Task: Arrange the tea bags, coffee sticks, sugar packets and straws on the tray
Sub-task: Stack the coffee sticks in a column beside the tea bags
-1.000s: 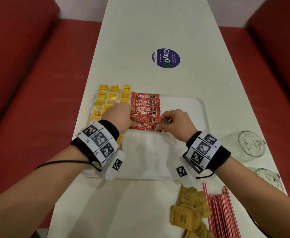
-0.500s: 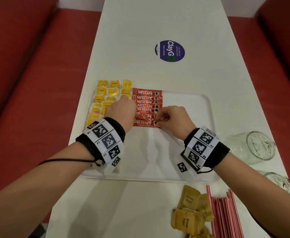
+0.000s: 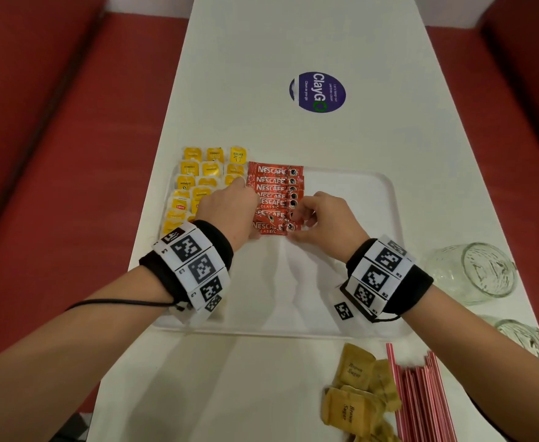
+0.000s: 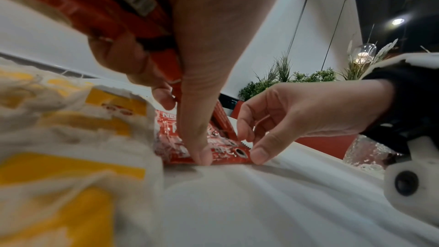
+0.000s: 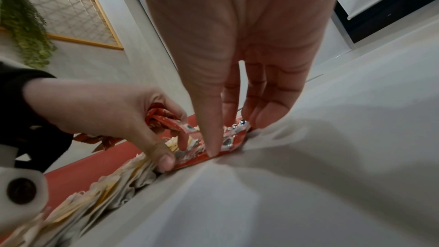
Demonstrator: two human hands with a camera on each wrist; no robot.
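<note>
Both hands are set on the column of red coffee sticks in the tray's left-centre. L hand is curled: spare coffee sticks are gripped in its palm, seen in the wrist views, while its thumb is pressed down on the nearest stick's left end. R hand is held w/ fingers pointing down, loosely spread; the nearest stick's right end is touched by thumb and fingertips, nothing being gripped.

Yellow tea bags are laid in rows at the tray's far-left, touching the sticks' left edge; the far row overhangs the rim. White tray is left bare to the right of the sticks and toward the near edge. Brown sugar packets and red straws are lying on the table near the tray's front-right corner, off the tray. Two glass jars are lying just beside the tray's right edge.

Both forearms are angled inward from the near side, wrists low over the tray, bands w/ markers worn on each.
</note>
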